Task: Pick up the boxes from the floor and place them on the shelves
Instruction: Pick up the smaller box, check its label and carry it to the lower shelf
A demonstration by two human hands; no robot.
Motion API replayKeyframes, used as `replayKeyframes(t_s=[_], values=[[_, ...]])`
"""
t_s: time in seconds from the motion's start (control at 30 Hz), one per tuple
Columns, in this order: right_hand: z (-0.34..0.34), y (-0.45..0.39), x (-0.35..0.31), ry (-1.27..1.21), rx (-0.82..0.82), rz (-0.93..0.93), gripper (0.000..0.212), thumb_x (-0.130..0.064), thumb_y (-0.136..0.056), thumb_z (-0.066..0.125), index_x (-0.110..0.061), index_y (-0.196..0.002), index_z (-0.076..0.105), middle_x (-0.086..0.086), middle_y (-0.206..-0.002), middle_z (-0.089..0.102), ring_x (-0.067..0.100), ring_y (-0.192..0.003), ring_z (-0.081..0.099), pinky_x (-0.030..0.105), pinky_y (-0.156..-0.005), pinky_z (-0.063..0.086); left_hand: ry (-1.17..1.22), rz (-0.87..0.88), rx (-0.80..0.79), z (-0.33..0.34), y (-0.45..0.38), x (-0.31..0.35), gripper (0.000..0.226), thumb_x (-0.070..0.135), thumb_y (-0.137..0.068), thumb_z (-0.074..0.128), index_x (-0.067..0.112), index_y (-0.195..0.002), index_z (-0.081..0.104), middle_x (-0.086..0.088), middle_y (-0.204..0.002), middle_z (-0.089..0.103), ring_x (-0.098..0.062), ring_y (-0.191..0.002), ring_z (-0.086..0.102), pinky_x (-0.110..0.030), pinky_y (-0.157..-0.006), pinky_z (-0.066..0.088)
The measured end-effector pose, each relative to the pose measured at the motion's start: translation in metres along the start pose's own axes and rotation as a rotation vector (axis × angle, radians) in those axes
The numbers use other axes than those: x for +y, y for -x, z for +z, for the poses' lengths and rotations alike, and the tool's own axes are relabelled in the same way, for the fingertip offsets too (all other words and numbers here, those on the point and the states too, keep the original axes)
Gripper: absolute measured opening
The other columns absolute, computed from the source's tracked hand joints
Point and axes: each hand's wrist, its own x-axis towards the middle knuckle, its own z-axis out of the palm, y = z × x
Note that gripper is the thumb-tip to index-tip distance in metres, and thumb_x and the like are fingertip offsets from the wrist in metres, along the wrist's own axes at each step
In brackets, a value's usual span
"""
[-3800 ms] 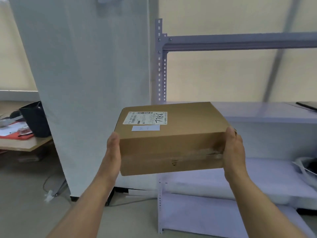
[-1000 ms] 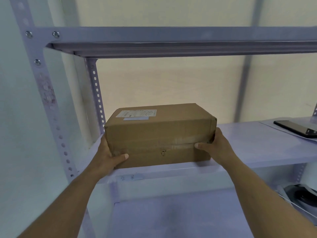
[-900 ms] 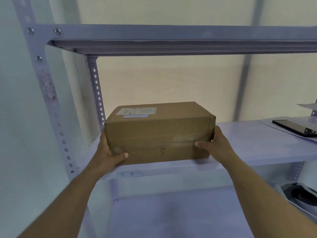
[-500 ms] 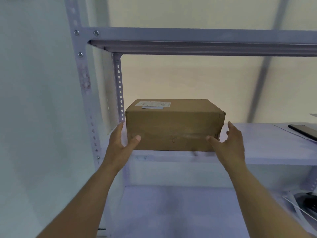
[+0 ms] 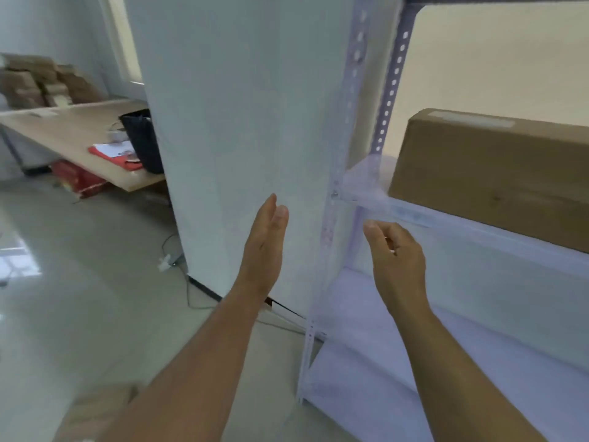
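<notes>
A brown cardboard box [image 5: 490, 177] rests on the middle shelf [image 5: 414, 215] of a pale metal rack at the right. Neither hand touches it. My left hand [image 5: 264, 244] hangs in front of the white panel, fingers straight and holding nothing. My right hand [image 5: 395, 253] is below the shelf's front edge, fingers loosely curled and empty. Another brown box [image 5: 95, 413] lies blurred on the floor at the bottom left, partly hidden behind my left forearm.
A white panel [image 5: 242, 122] stands left of the rack post [image 5: 344, 154]. A wooden desk [image 5: 73, 138] at the left carries a black bag [image 5: 143, 138] and red papers, with stacked cartons [image 5: 38, 81] behind. Cables [image 5: 188, 282] lie on the grey floor.
Both hands have let go of the box and dropped below the shelf. The view has swung left and down, so the box now sits at the right edge.
</notes>
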Motion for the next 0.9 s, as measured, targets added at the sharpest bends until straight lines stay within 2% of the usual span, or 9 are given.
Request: replayKeyframes(t_s=[0.07, 0.17, 0.3, 0.4, 0.47, 0.57, 0.67, 0.8, 0.9], values=[[0.035, 0.008, -0.001, -0.012, -0.091, 0.002, 0.025, -0.042, -0.088, 0.05, -0.022, -0.093, 0.063, 0.002, -0.106, 0.064, -0.003, -0.08, 0.054, 0.006, -0.063, 0.036, -0.026, -0.035, 0.092, -0.033, 0.009, -0.011, 0.075, 0.056, -0.081, 0.033, 0.023, -0.149, 0.026, 0.006, -0.156, 0.03, -0.007, -0.141, 0.03, -0.039, -0.118, 0.024], [0.099, 0.026, -0.005, -0.025, -0.249, 0.019, 0.028, -0.045, -0.087, 0.048, -0.022, -0.091, 0.063, 0.003, -0.105, 0.065, 0.008, -0.085, 0.059, 0.019, -0.071, 0.038, -0.047, -0.091, 0.242, -0.091, 0.027, -0.031, 0.074, 0.056, -0.083, 0.036, 0.023, -0.148, 0.028, 0.005, -0.154, 0.034, -0.008, -0.139, 0.034, -0.038, -0.117, 0.027], [0.189, 0.06, -0.014, -0.03, -0.445, 0.022, 0.029, -0.046, -0.086, 0.048, -0.021, -0.087, 0.063, 0.003, -0.103, 0.067, 0.016, -0.091, 0.064, 0.03, -0.081, 0.042, -0.085, -0.141, 0.438, -0.168, 0.054, -0.059, 0.049, 0.046, -0.094, 0.035, 0.028, -0.139, 0.038, 0.011, -0.143, 0.044, -0.001, -0.128, 0.042, -0.033, -0.112, 0.03], [0.257, 0.086, -0.023, -0.034, -0.567, 0.018, 0.031, -0.046, -0.086, 0.048, -0.019, -0.089, 0.064, 0.003, -0.102, 0.067, 0.016, -0.091, 0.063, 0.032, -0.083, 0.044, -0.118, -0.232, 0.561, -0.229, 0.066, -0.081, 0.074, 0.058, -0.083, 0.034, 0.021, -0.147, 0.03, 0.003, -0.153, 0.036, -0.011, -0.139, 0.035, -0.038, -0.116, 0.027], [0.303, 0.104, -0.027, -0.032, -0.634, 0.021, 0.031, -0.044, -0.087, 0.048, -0.018, -0.087, 0.064, 0.003, -0.097, 0.067, 0.017, -0.09, 0.062, 0.032, -0.081, 0.043, -0.11, -0.292, 0.623, -0.271, 0.073, -0.096, 0.08, 0.067, -0.082, 0.036, 0.022, -0.148, 0.029, 0.003, -0.154, 0.034, -0.012, -0.14, 0.034, -0.038, -0.117, 0.027], [0.375, 0.13, -0.035, -0.052, -0.721, 0.038, 0.029, -0.042, -0.088, 0.049, -0.017, -0.085, 0.064, 0.001, -0.09, 0.067, 0.017, -0.085, 0.062, 0.026, -0.071, 0.04, -0.091, -0.358, 0.664, -0.332, 0.075, -0.119, 0.083, 0.072, -0.078, 0.038, 0.027, -0.147, 0.029, 0.006, -0.155, 0.032, -0.011, -0.139, 0.035, -0.035, -0.116, 0.026], [0.444, 0.153, -0.045, -0.061, -0.786, 0.057, 0.028, -0.042, -0.088, 0.049, -0.019, -0.084, 0.064, -0.004, -0.084, 0.065, 0.014, -0.083, 0.062, 0.02, -0.067, 0.04, -0.079, -0.425, 0.679, -0.391, 0.066, -0.137, 0.087, 0.07, -0.072, 0.035, 0.029, -0.148, 0.027, 0.007, -0.155, 0.03, -0.016, -0.139, 0.036, -0.031, -0.114, 0.026], [0.525, 0.178, -0.053, -0.038, -0.84, 0.089, 0.023, -0.042, -0.088, 0.05, -0.024, -0.08, 0.062, -0.011, -0.077, 0.062, 0.015, -0.083, 0.064, 0.02, -0.065, 0.039, -0.072, -0.455, 0.715, -0.461, 0.053, -0.159, 0.086, 0.064, -0.071, 0.034, 0.027, -0.148, 0.026, 0.008, -0.155, 0.03, -0.015, -0.14, 0.035, -0.026, -0.111, 0.026], [0.572, 0.191, -0.051, -0.024, -0.875, 0.101, 0.024, -0.042, -0.088, 0.05, -0.023, -0.082, 0.063, -0.007, -0.078, 0.062, 0.017, -0.084, 0.064, 0.023, -0.064, 0.039, -0.064, -0.489, 0.728, -0.503, 0.045, -0.181, 0.076, 0.06, -0.079, 0.034, 0.028, -0.148, 0.027, 0.01, -0.155, 0.031, -0.006, -0.133, 0.038, -0.016, -0.101, 0.027]])
